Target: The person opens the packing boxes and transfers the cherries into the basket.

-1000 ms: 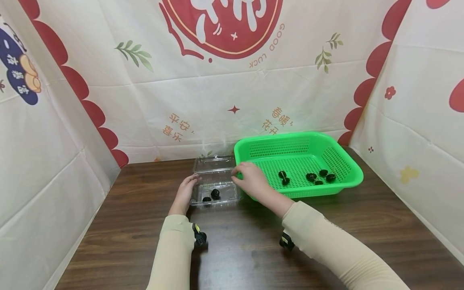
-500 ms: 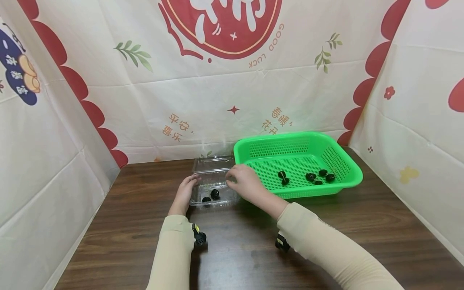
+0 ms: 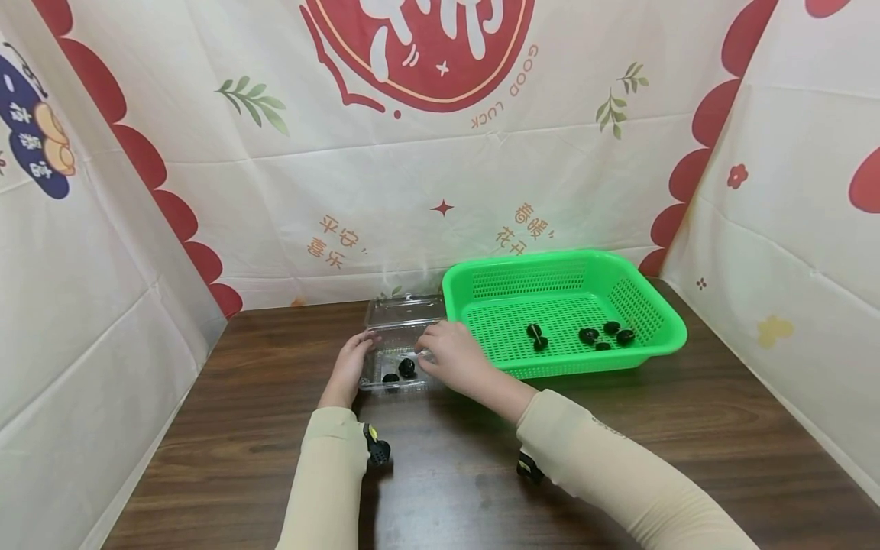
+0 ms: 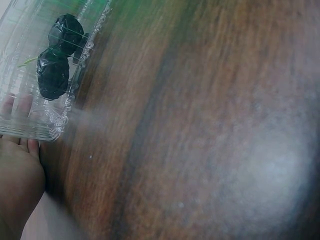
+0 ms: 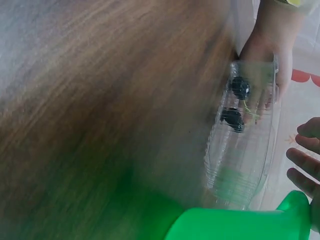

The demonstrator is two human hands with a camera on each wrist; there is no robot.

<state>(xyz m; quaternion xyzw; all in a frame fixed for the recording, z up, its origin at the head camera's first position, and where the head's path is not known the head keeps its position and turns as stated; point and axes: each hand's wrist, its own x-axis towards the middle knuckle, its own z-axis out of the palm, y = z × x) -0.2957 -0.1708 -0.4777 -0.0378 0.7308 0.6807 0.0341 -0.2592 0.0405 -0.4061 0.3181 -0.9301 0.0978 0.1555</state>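
A clear plastic clamshell box (image 3: 428, 374) lies open beside the green basket. Inside are glossy black, cherry-like balls (image 3: 407, 368) with a thin greenish stem; the left wrist view shows two of these balls (image 4: 53, 74) close together and part of a darker piece behind them. My left hand (image 3: 349, 365) holds the box at its left end, its fingers showing through the plastic. Over the right part of the box is my right hand (image 3: 450, 353), fingers bent loosely near the balls. In the right wrist view its fingers (image 5: 304, 161) are spread, and nothing shows between them.
The green perforated basket (image 3: 660, 305) stands at right against the back cloth, with several more black balls (image 3: 588, 335) in it. The box's raised lid (image 3: 406, 309) leans toward the printed cloth (image 3: 330, 183). Dark wooden table (image 3: 440, 489) extends in front.
My right hand has moved left and slightly down, from the basket's left edge to over the box, near the black balls. My left hand and the box have stayed in place.
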